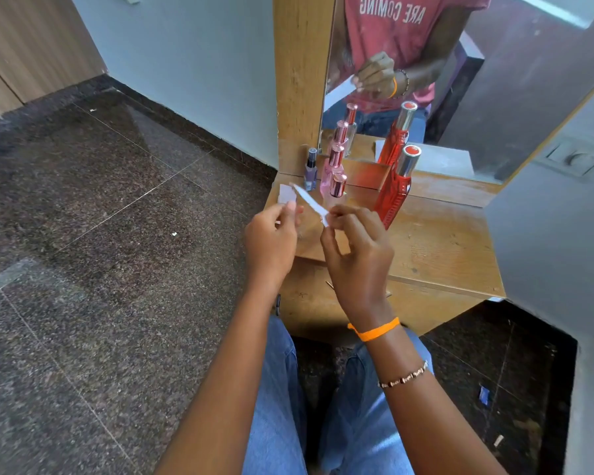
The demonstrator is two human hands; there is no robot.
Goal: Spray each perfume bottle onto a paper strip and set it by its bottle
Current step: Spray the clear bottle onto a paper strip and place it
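Place: a room in a home, at a dressing corner.
Furniture: a small wooden vanity shelf [439,241] under a wood-framed mirror [460,80].
On it: perfume bottles [333,169].
Surroundings: dark speckled stone floor [100,200], pale walls, a wall switch [576,157].

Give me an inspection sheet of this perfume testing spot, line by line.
Surface: wooden dressing shelf below a mirror, bare wood at right.
Job's things: small purple bottle, pink bottle and clear bottle with rose-gold cap stand upright in a cluster at the shelf's back left; tall red bottle stands to their right. All caps on.
Paper: one paper strip pinched by the right hand; stack of strips held by the left hand. No strip lies by any bottle yet.
Clutter: small scraps on the granite floor.
Cables: nothing seen.
Surroundings: wall switch plate at right.
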